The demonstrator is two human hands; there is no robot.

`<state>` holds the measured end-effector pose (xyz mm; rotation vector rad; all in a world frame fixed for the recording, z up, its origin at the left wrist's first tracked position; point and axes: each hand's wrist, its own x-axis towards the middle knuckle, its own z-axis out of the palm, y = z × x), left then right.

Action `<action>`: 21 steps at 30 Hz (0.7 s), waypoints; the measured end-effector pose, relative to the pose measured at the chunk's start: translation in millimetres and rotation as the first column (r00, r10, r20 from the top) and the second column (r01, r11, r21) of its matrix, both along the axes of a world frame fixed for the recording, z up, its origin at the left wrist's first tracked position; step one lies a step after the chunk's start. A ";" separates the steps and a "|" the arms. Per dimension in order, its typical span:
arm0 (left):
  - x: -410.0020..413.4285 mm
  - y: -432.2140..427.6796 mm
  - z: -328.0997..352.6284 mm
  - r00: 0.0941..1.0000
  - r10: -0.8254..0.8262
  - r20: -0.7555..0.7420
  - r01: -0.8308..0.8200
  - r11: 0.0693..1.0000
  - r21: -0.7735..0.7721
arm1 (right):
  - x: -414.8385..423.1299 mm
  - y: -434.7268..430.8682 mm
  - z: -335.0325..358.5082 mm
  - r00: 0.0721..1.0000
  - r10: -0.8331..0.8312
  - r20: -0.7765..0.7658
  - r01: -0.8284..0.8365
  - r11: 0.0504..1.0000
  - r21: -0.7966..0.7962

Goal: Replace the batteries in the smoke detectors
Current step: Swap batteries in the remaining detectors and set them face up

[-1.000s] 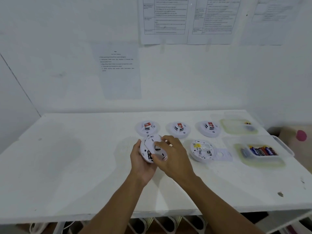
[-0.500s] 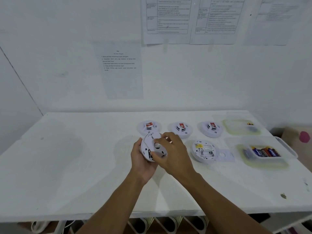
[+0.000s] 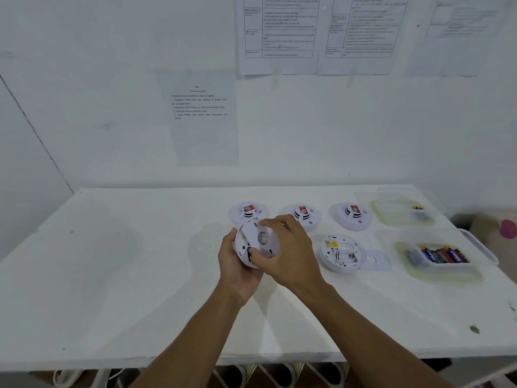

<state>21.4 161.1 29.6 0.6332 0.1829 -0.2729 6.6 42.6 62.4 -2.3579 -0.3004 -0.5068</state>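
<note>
My left hand point(image 3: 236, 268) cups a round white smoke detector point(image 3: 242, 246) from below, tilted with its back toward me. My right hand point(image 3: 289, 249) grips the round back cover point(image 3: 265, 242) lying against that back, fingers curled over its top edge. A second detector point(image 3: 340, 253) lies back-up on the table with its compartment open, and its clear cover point(image 3: 375, 260) rests beside it. Three detectors with red labels point(image 3: 249, 212) point(image 3: 302, 215) point(image 3: 352, 215) stand face-up in a row behind. A clear tray point(image 3: 444, 271) holds several batteries point(image 3: 439, 254).
A white table point(image 3: 112, 275) stands against a white wall with taped paper sheets point(image 3: 202, 113). A second clear tray point(image 3: 391, 214) at the back right holds a few small batteries. A box with a pink dot point(image 3: 507, 228) sits off the right edge.
The detector in my hands has turned slightly, and the back cover sits flatter against it. My right hand's fingers have shifted over the cover's top edge.
</note>
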 end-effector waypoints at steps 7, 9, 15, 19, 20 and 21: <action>0.5 -0.7 -2.0 0.999 0.016 -0.032 -0.016 1.000 -0.004 | -1.3 4.6 -4.6 0.999 -0.022 -0.026 0.022 1.000 -0.017; 0.4 -0.3 -2.0 0.999 0.015 -0.037 -0.015 1.000 -0.005 | -1.8 5.7 -5.2 0.999 -0.017 -0.028 0.016 1.000 -0.015; 1.0 -0.6 -3.1 0.999 0.017 -0.045 -0.018 1.000 -0.015 | -0.1 7.9 -3.5 0.999 -0.035 -0.040 0.034 0.999 -0.005; 4.0 -3.1 -1.4 0.999 0.026 -0.026 -0.027 1.000 -0.004 | 0.4 12.1 -2.2 0.996 -0.080 -0.040 0.081 0.997 0.012; 4.1 -4.0 -0.8 1.000 0.024 -0.016 -0.024 1.000 -0.001 | 0.7 13.1 -1.6 0.994 -0.100 -0.035 0.101 0.995 0.027; 4.4 -4.8 -0.8 1.000 0.021 -0.012 -0.021 1.000 -0.003 | 0.9 14.4 -0.4 0.992 -0.119 -0.035 0.120 0.992 0.038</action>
